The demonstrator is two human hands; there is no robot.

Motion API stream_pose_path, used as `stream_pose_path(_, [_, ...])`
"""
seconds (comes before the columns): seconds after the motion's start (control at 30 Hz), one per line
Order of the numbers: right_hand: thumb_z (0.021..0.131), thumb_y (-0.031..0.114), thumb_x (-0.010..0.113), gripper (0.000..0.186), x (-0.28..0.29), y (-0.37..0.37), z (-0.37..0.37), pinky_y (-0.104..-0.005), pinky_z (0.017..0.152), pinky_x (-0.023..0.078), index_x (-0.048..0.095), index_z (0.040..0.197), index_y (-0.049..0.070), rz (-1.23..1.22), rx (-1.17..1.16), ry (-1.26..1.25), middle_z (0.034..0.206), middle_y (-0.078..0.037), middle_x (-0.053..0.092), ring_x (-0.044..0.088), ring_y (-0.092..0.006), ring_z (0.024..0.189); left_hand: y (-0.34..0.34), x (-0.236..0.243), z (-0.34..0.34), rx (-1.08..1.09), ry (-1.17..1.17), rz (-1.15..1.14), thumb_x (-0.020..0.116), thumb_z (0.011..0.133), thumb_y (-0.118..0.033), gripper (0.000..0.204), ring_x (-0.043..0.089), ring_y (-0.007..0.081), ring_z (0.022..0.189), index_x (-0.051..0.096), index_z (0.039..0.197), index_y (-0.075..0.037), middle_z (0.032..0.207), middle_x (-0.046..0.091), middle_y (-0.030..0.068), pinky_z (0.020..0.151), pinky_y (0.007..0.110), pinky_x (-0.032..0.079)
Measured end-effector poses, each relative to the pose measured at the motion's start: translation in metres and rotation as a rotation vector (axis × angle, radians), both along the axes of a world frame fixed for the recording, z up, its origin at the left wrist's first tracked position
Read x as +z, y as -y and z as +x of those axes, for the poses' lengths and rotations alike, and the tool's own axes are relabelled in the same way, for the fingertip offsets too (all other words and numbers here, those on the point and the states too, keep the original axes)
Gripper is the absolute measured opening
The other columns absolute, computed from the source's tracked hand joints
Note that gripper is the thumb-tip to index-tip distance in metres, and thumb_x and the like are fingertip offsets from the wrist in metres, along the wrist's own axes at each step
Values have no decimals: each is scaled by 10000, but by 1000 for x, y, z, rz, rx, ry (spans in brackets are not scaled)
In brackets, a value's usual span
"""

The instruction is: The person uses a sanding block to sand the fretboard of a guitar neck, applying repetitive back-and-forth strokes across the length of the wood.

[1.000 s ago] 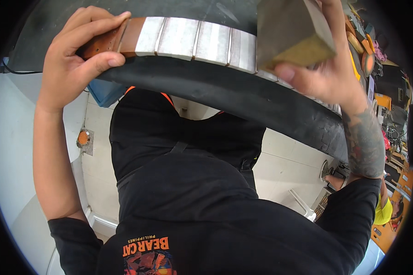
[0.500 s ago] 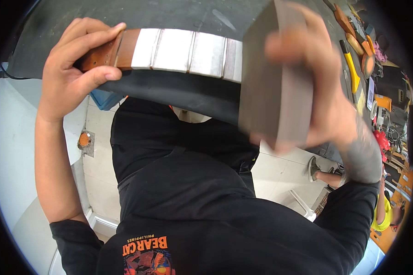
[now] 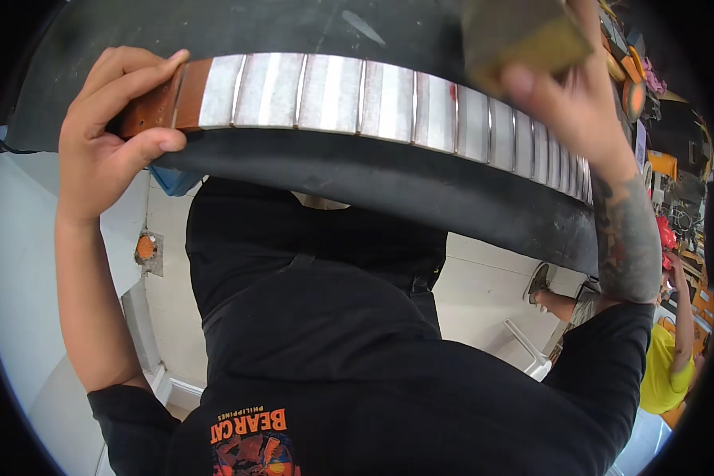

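Observation:
A guitar neck (image 3: 329, 93) lies along the black work surface, its fretboard covered in whitish strips between the metal frets. At its left end, the bare brown wood (image 3: 190, 94) runs into a part with small holes. My left hand (image 3: 115, 127) is closed round that end, thumb on the near side and fingers on the far side. My right hand (image 3: 571, 107) grips a brown, rectangular block (image 3: 523, 40), probably a sanding block, raised over the neck's right half. Motion smears the block and fingers, and they hide part of the far edge there.
The black bench edge (image 3: 373, 178) curves in front of my body. Hand tools and an orange-handled item (image 3: 633, 63) crowd the right side. Another person in a yellow shirt (image 3: 670, 369) is at far right. A white chair (image 3: 527, 349) stands on the tiled floor below.
My right hand has lifted the block up and away toward the far right, uncovering more frets. The neck and my left hand appear slightly farther left.

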State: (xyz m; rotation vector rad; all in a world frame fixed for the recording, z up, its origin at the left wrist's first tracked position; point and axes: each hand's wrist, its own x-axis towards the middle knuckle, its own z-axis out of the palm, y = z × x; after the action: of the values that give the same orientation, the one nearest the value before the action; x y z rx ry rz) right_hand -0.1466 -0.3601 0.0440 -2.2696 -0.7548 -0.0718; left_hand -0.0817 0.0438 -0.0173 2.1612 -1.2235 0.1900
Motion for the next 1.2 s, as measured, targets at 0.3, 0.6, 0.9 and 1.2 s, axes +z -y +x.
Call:
stream_pose_path(0.3, [667,441,930,1063,-11,10,-29,-482,997,493,370,1479,46,-141,290,302,1381,-197,482,559,-346,1234,4,2,0,6,-18,5,897,725,-329,634,609,232,1003,740,1227,26,1066,672,94,905,331,477])
stream_pose_path(0.6, [665,396,948,1028,-24,21,-34,-548,1016,466,377,1454,65,-196,205,328,1380,-207,486,506,-428,1307,1,1,2,37,-28,12,891,732,-358,642,610,239,1005,741,1224,26,1065,674,103,910,339,475])
stream_pose_path(0.9, [702,300,934,926,-20,16,-18,-468,1048,437,403,1421,57,-11,76,124,1342,-173,470,488,-347,1273,-2,0,1,46,-26,26,888,729,-390,667,609,240,1005,739,1223,32,1060,671,101,909,340,475])
stream_pose_path(1.2, [776,281,890,888,-13,25,16,-388,1088,413,376,1459,42,-166,-228,231,1327,-146,454,478,-261,1264,1,1,2,33,-9,-5,885,727,-388,664,603,238,999,741,1221,32,1057,674,97,897,343,475])
